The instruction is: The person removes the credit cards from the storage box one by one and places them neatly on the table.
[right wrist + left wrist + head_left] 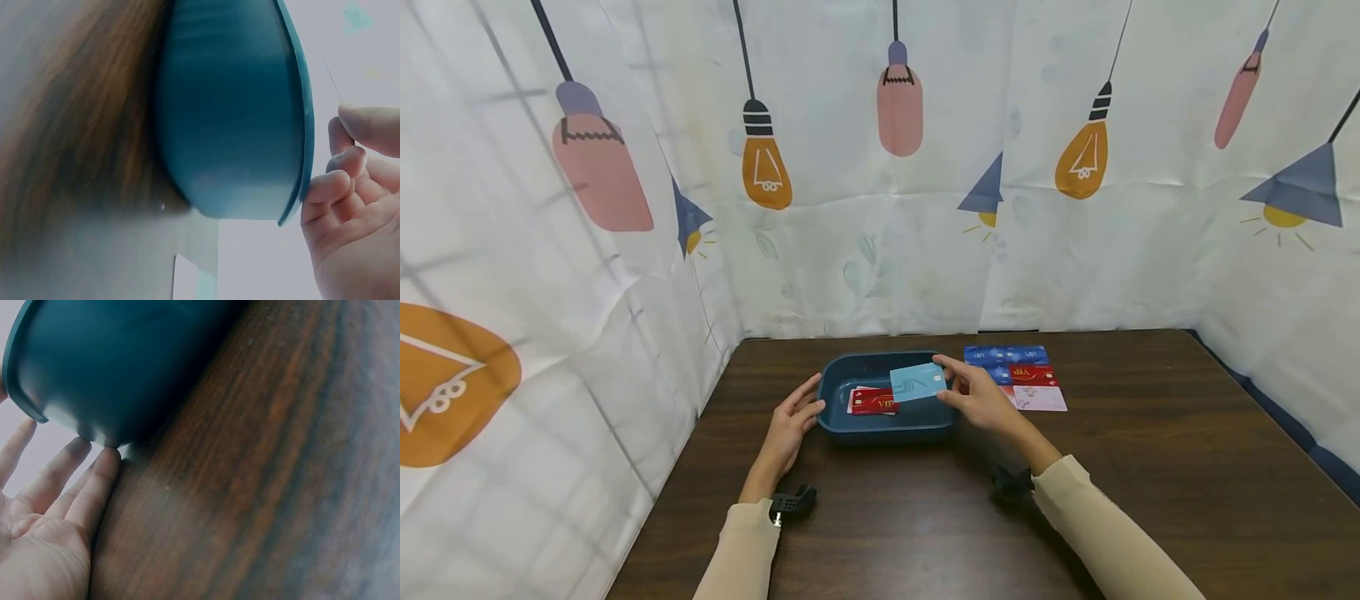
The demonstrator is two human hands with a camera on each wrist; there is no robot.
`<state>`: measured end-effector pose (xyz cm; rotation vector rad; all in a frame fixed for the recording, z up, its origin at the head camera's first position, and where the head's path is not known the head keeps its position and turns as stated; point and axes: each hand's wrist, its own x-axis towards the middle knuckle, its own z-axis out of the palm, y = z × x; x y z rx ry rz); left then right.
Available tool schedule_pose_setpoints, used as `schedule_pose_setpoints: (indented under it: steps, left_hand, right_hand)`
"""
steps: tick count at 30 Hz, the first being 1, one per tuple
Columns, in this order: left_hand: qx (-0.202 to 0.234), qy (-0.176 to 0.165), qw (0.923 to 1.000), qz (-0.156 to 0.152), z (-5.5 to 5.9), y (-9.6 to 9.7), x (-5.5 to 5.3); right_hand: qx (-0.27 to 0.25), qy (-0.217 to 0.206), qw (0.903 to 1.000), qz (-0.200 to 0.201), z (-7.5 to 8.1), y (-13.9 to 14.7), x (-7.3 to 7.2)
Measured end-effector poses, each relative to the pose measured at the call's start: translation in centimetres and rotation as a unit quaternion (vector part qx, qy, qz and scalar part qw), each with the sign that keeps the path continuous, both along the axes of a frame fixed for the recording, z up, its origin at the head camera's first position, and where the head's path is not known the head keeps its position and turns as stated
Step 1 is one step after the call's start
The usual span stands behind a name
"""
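A dark blue plastic tub [886,437] stands on the table, with a red VIP card [872,402] lying in it over a paler card whose edge peeks out. My right hand [983,402] pinches a light blue card [917,382] by its right end, above the tub. In the right wrist view this card shows only as a thin edge, and the curled lower fingers lie beside the tub's rim [306,125]. At the tub's left end, my left hand [790,433] touches the wall with fairly straight fingertips [110,456].
Right of the tub lie several cards: blue ones [1000,354], a red VIP card [1033,375] and a pale pink one [1040,398]. The dark wooden table [1150,467] runs back to a white curtain [850,267] with printed lamps.
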<state>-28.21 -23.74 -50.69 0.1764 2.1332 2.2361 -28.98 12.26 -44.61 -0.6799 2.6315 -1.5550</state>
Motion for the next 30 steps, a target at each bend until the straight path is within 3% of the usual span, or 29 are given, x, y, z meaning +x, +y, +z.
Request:
schedule_pose_setpoints:
  steps: [16,30]
  left_hand:
    - [0.003,-0.003,1.0000,0.001,0.1,0.1,0.1]
    - [-0.002,-0.003,1.0000,0.001,0.1,0.2,0.2]
  right_hand:
    - [-0.041,-0.017,0.9990,-0.007,-0.8,3.5,1.4]
    - [-0.045,-0.014,0.9985,-0.028,-1.3,5.6,1.9]
